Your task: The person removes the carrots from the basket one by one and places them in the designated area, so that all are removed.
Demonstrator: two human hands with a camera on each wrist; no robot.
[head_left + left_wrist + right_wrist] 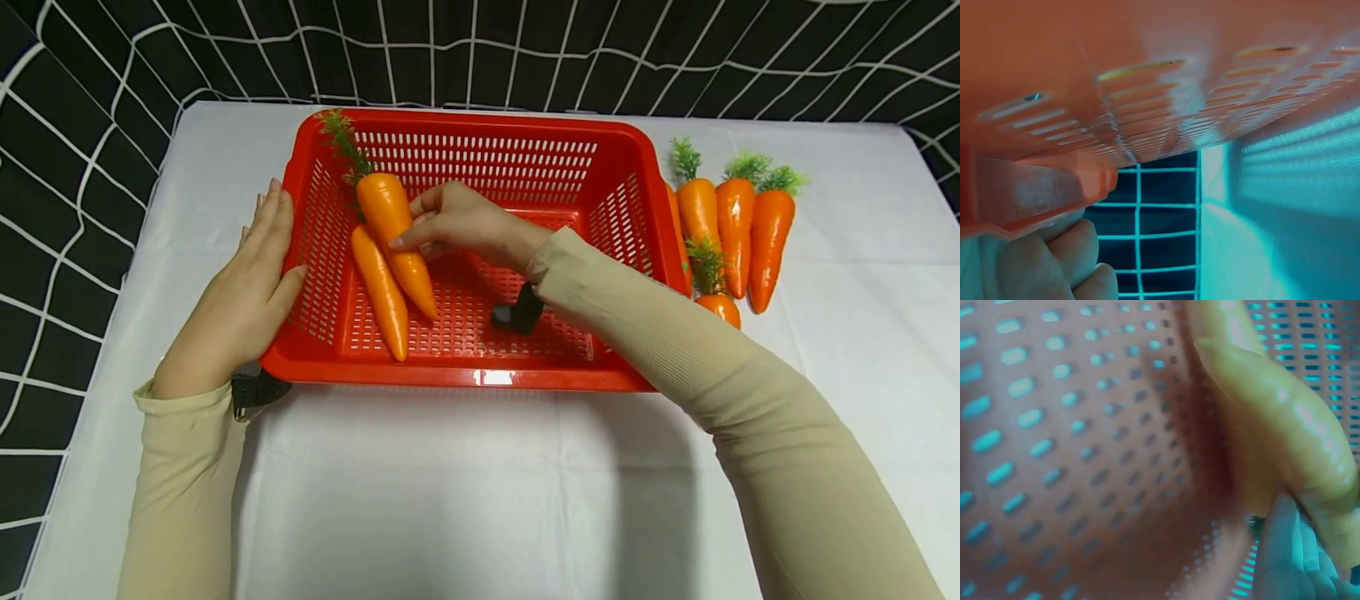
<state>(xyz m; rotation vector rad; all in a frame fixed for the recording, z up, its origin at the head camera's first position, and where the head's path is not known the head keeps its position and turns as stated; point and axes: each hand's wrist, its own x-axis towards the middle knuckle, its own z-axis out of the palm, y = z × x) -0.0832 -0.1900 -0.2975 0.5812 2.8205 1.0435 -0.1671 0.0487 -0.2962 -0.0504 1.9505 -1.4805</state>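
A red plastic basket (412, 375) with slotted walls stands on the table. Inside it my right hand (457, 221) holds an orange carrot (384, 204) with a green leafy top, thumb on the near side near the carrot's middle. Another carrot (378, 292) slants along the basket's left part, its upper end partly behind the held one. In the right wrist view the two carrots overlap, with the fingers (1294, 556) beneath. My left hand (251, 287) lies against the basket's left rim, fingers extended along the outside and thumb at the edge.
Several carrots (771, 250) with green tops lie on the white tablecloth (847, 367) right of the basket, some partly hidden by its rim. Black cloth with a white grid (510, 50) borders the table behind and left. A black wrist device (517, 312) hangs under the right wrist.
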